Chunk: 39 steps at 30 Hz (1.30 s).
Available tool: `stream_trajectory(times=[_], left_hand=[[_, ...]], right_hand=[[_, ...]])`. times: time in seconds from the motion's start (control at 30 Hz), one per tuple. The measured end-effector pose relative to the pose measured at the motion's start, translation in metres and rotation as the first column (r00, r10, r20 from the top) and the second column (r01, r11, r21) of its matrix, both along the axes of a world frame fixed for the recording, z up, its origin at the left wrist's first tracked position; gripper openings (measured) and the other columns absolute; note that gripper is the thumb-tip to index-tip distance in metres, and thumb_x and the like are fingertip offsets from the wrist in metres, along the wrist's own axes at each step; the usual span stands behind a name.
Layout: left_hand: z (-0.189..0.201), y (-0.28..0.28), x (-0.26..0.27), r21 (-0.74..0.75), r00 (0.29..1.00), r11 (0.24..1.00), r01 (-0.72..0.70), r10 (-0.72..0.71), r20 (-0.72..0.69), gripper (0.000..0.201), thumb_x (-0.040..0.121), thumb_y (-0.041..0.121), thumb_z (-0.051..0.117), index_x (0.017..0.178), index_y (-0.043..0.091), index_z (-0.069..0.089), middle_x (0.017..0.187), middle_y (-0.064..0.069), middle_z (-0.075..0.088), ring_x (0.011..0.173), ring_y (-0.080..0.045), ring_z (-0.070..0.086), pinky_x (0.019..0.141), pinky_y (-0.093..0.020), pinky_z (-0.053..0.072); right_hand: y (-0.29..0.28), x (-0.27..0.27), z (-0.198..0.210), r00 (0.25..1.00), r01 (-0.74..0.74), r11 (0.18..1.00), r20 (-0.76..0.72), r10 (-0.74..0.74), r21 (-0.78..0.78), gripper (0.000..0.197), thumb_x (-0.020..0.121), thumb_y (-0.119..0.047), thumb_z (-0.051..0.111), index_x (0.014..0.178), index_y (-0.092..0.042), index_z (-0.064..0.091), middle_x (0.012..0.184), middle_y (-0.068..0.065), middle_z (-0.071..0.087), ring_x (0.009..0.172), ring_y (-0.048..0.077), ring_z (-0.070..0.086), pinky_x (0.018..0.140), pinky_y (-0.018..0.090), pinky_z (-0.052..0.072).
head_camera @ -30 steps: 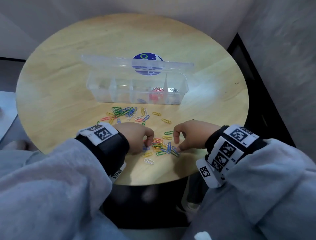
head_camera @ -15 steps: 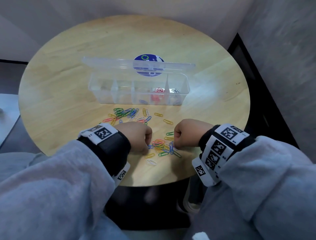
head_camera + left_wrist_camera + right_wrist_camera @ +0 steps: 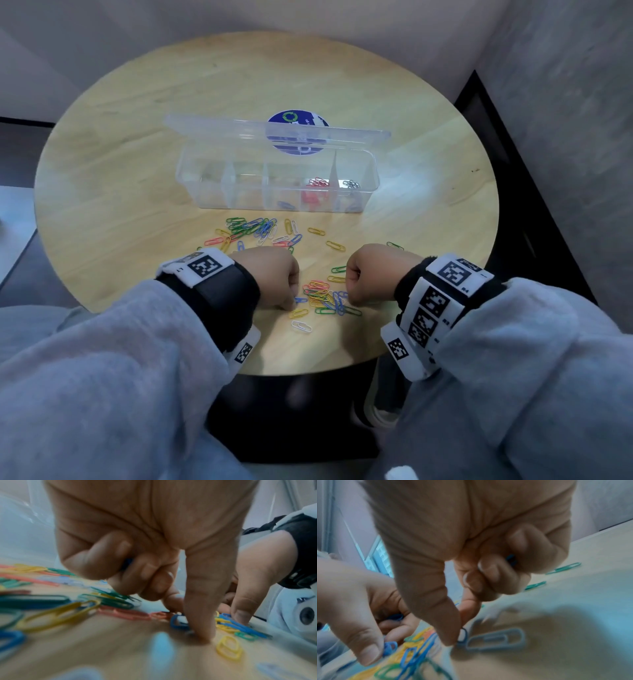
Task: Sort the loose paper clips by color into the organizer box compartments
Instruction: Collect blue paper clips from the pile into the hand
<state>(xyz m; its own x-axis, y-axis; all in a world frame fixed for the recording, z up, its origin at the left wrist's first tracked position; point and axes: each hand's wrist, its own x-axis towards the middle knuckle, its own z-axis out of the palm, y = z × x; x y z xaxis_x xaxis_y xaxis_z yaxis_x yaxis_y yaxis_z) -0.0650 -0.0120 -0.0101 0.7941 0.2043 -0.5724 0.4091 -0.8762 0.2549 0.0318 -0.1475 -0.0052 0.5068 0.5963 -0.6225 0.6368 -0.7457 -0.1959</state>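
A clear organizer box [image 3: 219,192] stands open mid-table, with red clips [image 3: 317,182], dark clips [image 3: 351,185] and a blue clip [image 3: 286,205] in its right compartments. Loose coloured clips lie in a near pile [image 3: 323,296] and a farther pile [image 3: 251,228]. My left hand [image 3: 291,303] is at the near pile's left edge; its curled fingers hold blue clips [image 3: 127,561], and thumb and forefinger pinch another blue clip [image 3: 178,622] on the table. My right hand [image 3: 352,298] is at the pile's right edge, with a blue clip [image 3: 511,559] in its curled fingers and a dark blue clip [image 3: 463,635] pinched.
The box lid [image 3: 274,132] stands raised behind the compartments, in front of a round blue sticker [image 3: 298,116]. A white clip [image 3: 301,326] lies alone near the round table's front edge [image 3: 308,371]. A grey wall [image 3: 565,102] rises at the right.
My right hand's fingers have curled in from a spread pinch to a tight fist at the pile. The left hand stays at the pile's left edge, fingers tucked lower.
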Motion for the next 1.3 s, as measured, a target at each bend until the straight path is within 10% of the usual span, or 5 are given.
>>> stream_trajectory(times=[0.23, 0.4, 0.67, 0.9, 1.3], left_hand=[[0.018, 0.024, 0.002, -0.362, 0.975, 0.915, -0.180, 0.215, 0.059, 0.017, 0.072, 0.015, 0.072, 0.063, 0.018, 0.058, 0.055, 0.007, 0.057, 0.052, -0.012, 0.047, 0.057, -0.022, 0.038], [0.024, 0.030, 0.001, -0.693, 0.886, 0.645, -0.323, 0.463, 0.018, 0.030, 0.077, -0.008, 0.064, 0.061, 0.012, 0.049, 0.046, 0.004, 0.050, 0.037, -0.006, 0.041, 0.038, -0.012, 0.033], [0.022, 0.029, 0.003, -0.844, 0.716, 0.237, -0.481, 0.662, -0.223, 0.026, 0.089, -0.006, 0.043, 0.081, 0.009, 0.062, 0.074, -0.007, 0.052, 0.041, -0.006, 0.055, 0.044, -0.012, 0.048], [0.021, 0.033, 0.005, -0.838, 0.664, 0.168, -0.519, 0.697, -0.271, 0.028, 0.088, 0.000, 0.030, 0.072, 0.009, 0.052, 0.068, -0.006, 0.044, 0.039, -0.008, 0.052, 0.040, -0.013, 0.043], [0.021, 0.035, 0.003, -0.827, 0.680, 0.233, -0.512, 0.698, -0.224, 0.029, 0.097, 0.032, 0.041, 0.089, 0.012, 0.061, 0.078, -0.007, 0.061, 0.064, -0.016, 0.060, 0.051, -0.021, 0.053]], right_hand=[[-0.008, 0.025, 0.013, 0.931, 0.272, 0.944, -0.299, -0.210, 0.184, 0.020, 0.077, -0.008, 0.062, 0.062, -0.017, 0.052, 0.062, -0.003, 0.064, 0.046, 0.008, 0.051, 0.051, 0.019, 0.042], [-0.007, 0.023, 0.005, 0.757, 0.465, 0.866, -0.589, -0.282, 0.183, 0.022, 0.084, 0.009, 0.049, 0.083, -0.011, 0.058, 0.070, 0.013, 0.056, 0.054, 0.018, 0.049, 0.042, 0.015, 0.043], [-0.002, 0.017, 0.004, 0.639, 0.572, 0.812, -0.686, -0.348, 0.120, 0.027, 0.086, 0.007, 0.034, 0.067, -0.002, 0.051, 0.064, 0.013, 0.047, 0.056, 0.023, 0.047, 0.050, 0.026, 0.043], [-0.005, 0.010, 0.007, 0.954, 0.119, 0.982, -0.291, -0.073, 0.145, 0.023, 0.080, -0.024, 0.067, 0.067, -0.020, 0.048, 0.065, -0.003, 0.053, 0.053, 0.012, 0.045, 0.055, 0.025, 0.038], [0.005, -0.006, 0.001, 0.998, -0.056, 0.998, -0.027, 0.056, 0.026, 0.012, 0.079, -0.022, 0.066, 0.072, -0.018, 0.057, 0.070, -0.001, 0.055, 0.064, 0.016, 0.050, 0.052, 0.021, 0.037]])
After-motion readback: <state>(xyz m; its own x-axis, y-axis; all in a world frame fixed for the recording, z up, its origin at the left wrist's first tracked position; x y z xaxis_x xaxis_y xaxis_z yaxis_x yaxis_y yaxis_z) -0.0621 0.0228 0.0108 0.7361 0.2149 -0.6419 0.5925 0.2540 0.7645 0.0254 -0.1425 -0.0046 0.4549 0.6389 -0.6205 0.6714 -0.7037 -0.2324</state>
